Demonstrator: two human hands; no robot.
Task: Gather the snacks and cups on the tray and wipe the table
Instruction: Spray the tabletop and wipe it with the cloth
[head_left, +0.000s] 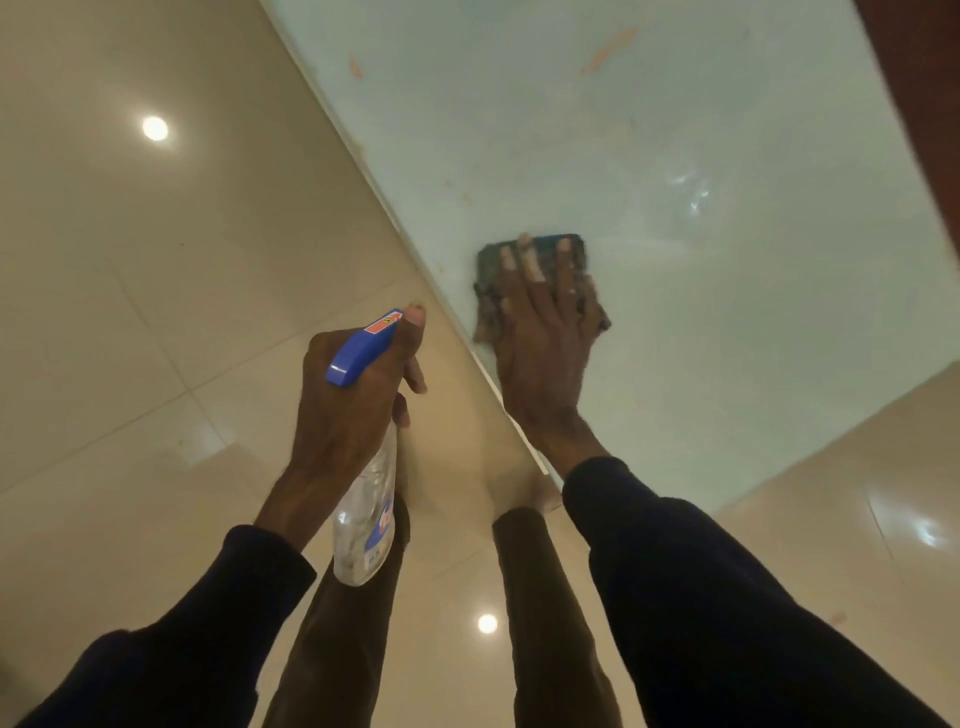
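My right hand (545, 338) presses flat, fingers straight and spread, on a dark folded cloth (574, 249) lying on the pale glass table (675, 130) near its left edge. My left hand (353, 405) grips the neck of a clear spray bottle (366, 530) with a blue trigger head (363, 345), held over the floor left of the table. A wet shine lies on the glass to the right of the cloth. No snacks, cups or tray are in view.
Glossy beige floor tiles (130, 312) surround the table and reflect ceiling lights. A dark brown edge (924, 78) borders the table at the far right. My legs (545, 597) stand at the table's near corner. Small orange smears mark the far glass.
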